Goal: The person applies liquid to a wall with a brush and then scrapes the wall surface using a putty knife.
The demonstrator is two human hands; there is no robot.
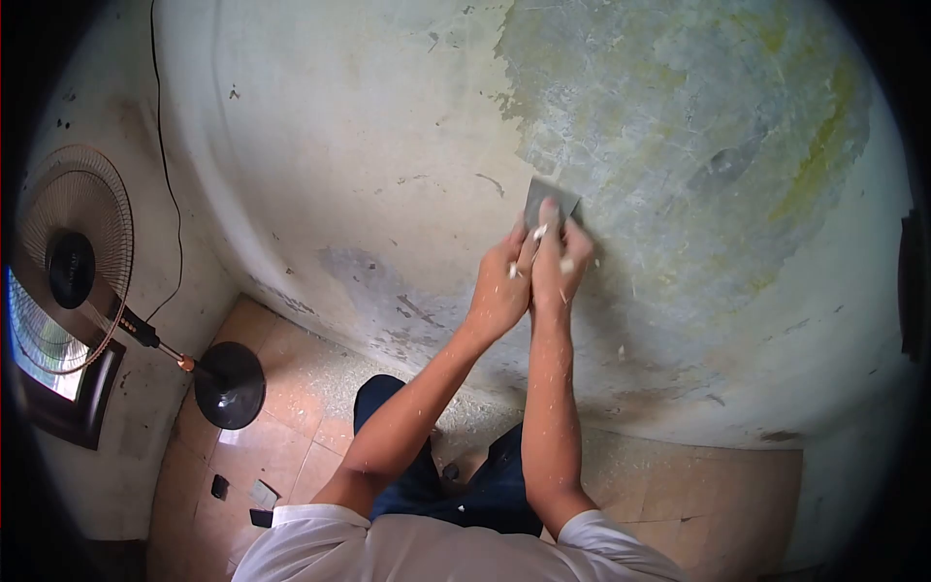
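Grey scraper in both hands

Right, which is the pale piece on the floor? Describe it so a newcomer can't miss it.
Start at the standing fan at picture left and follow its pole to the round black base. Just below that, on the tiles, lie three small flat pieces. The pale piece is the only light grey one; its two neighbours are dark.

Arms extended forward | left grip, right grip: touching, curled
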